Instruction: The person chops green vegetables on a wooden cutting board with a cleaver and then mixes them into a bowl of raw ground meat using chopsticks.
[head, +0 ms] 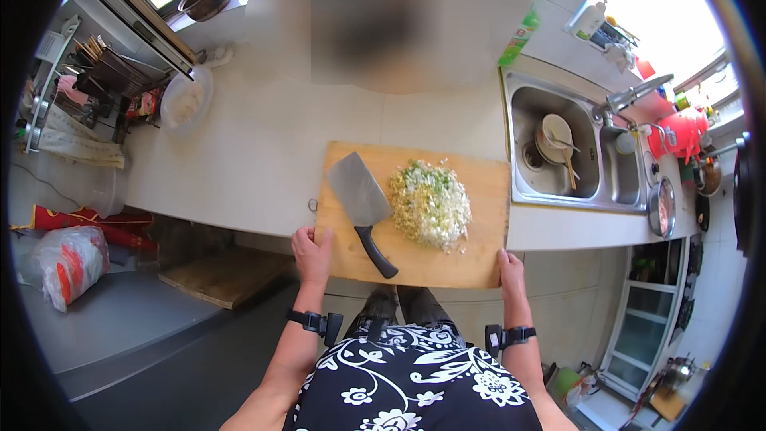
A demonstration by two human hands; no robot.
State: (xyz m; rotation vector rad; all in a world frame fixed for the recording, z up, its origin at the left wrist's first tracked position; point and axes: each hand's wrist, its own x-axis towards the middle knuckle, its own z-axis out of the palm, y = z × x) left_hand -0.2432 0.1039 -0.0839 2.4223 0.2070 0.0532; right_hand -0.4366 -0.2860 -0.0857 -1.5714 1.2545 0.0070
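A wooden cutting board is held level in front of me, partly over the counter and partly past its front edge. My left hand grips its left edge, thumb on top. On the opposite side, my right hand holds the right edge near the front corner. A cleaver with a black handle lies flat on the left half of the board. Beside the blade rests a heap of finely chopped food, white, yellowish and green. The fingers under the board are hidden.
Right of the board is a steel double sink containing a stacked bowl and chopsticks. A metal bowl stands at the counter's right end. Far left on the counter sits a translucent plastic bowl. The area ahead is blurred.
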